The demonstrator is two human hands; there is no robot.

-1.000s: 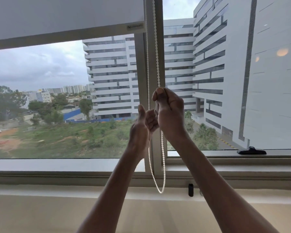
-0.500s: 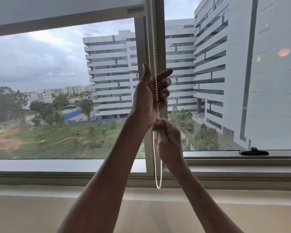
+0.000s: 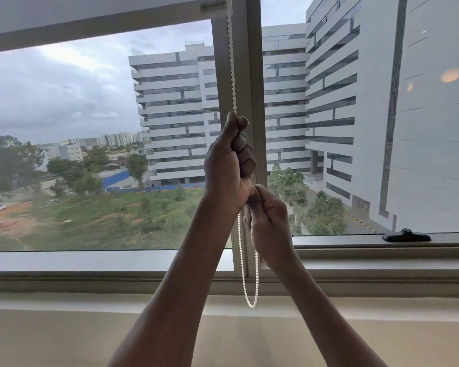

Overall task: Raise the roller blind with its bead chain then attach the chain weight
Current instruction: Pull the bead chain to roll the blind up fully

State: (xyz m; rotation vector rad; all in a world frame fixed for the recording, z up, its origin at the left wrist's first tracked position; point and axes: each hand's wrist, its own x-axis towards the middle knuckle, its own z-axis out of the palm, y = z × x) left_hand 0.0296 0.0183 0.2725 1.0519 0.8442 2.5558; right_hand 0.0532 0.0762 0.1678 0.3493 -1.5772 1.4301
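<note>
— Since half a second ago the left hand has gone from spread fingers to a fist round the chain. Its height in the frame is about the same.

— And the right hand?

— Just under the left one, touching its heel, at centre frame. Its fingers are curled, thumb on top; it looks to be pinching the chain, though the strand inside the fist is hidden.

— Where does the chain run?

— From the top edge, down along the mullion, into the left fist. Below both hands it hangs as a loop, with its lowest point at lower centre, in front of the sill.

— The blind?

— Across the upper left, its bottom bar slanting up to the right. That bar sits higher than it did in the earlier frames, so more glass shows.

— Further off?

— A black handle lies on the frame at lower right. Beyond the glass are white buildings and, at left, trees and open ground.
</note>
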